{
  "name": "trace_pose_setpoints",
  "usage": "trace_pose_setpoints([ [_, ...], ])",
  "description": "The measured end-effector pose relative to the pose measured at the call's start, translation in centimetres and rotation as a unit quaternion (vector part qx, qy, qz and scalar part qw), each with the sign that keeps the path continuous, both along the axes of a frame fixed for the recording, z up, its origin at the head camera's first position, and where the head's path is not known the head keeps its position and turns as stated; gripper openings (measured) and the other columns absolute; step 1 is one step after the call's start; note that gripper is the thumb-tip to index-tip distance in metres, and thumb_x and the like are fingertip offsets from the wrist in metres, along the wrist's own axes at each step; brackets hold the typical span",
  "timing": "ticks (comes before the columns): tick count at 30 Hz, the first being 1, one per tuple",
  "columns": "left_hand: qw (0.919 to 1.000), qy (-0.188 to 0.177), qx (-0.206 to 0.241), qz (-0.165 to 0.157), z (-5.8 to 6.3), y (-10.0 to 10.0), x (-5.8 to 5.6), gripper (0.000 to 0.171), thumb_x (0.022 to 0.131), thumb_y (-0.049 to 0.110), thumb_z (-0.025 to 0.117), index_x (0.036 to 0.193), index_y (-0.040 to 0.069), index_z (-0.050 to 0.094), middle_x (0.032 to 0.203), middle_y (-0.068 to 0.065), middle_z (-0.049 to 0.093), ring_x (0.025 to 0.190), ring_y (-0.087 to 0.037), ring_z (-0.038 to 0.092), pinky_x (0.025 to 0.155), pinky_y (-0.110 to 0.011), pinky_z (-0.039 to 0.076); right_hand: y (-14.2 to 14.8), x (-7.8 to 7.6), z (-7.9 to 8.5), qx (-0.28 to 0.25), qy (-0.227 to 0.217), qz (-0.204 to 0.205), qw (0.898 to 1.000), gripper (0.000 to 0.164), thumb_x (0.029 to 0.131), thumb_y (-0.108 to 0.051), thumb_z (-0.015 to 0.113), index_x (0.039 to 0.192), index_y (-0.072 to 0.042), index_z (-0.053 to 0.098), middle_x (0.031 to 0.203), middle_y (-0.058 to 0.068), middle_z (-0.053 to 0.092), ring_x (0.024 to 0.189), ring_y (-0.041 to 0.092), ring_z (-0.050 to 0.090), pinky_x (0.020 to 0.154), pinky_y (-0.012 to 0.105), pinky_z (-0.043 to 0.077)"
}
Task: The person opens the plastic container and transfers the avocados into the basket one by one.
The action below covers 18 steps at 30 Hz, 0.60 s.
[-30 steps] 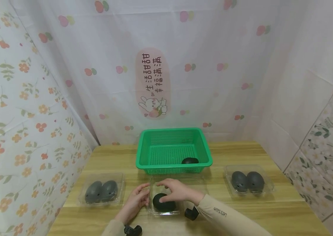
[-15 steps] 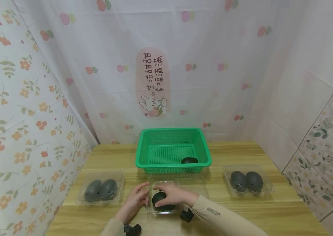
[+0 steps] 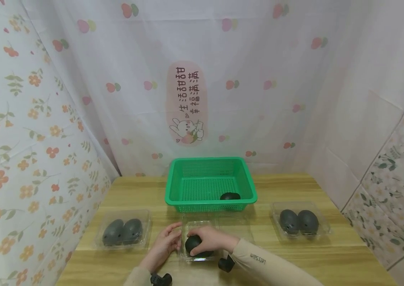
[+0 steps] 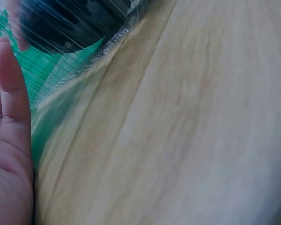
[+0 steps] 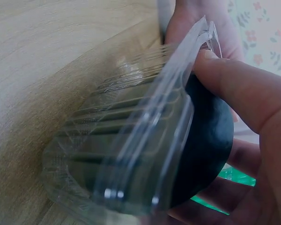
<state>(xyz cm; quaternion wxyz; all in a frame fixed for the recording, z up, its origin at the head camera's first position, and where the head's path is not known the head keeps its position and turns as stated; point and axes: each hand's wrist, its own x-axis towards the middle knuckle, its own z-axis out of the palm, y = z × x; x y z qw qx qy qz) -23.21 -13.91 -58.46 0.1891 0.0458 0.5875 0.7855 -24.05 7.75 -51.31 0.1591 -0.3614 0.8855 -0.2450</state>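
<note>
In the head view my right hand [image 3: 213,240] grips a dark, oval avocado [image 3: 192,244] in the front clear plastic clamshell box [image 3: 199,259]. The right wrist view shows the thumb at the box rim and fingers round the far side of the smooth avocado [image 5: 208,136]. The box's clear lid [image 3: 235,227] lies folded open to the right, partly under my right forearm. My left hand [image 3: 165,244] rests on its edge at the box's left side, fingers relaxed. The left wrist view shows that hand [image 4: 11,117] upright beside the ribbed clear wall.
Behind stands a green perforated basket [image 3: 210,201] with one dark avocado [image 3: 230,196] in its right front corner. Lidded clear boxes stand at left [image 3: 146,230] and right [image 3: 325,229], each holding two avocados. A wooden table [image 3: 137,190] carries everything; patterned curtains surround it.
My right hand has moved slightly left and down over the avocado, and its fingers have closed round it. The left hand stays beside the box.
</note>
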Motion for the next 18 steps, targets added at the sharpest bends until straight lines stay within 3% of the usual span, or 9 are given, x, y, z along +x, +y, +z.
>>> trace_pose_setpoints([
  [18, 0.9998, -0.006, -0.017, -0.001, 0.29, 0.09, -0.03, 0.056, 0.1, 0.017, 0.053, 0.144, -0.007, 0.029, 0.078, 0.0, 0.054, 0.062, -0.009, 0.053, 0.06, -0.022, 0.049, 0.79, -0.19, 0.31, -0.05, 0.009, 0.003, 0.999, 0.054, 0.079, -0.033, 0.08, 0.124, -0.007, 0.064, 0.115, -0.004, 0.065, 0.096, 0.003, 0.057, 0.078, 0.018, 0.047],
])
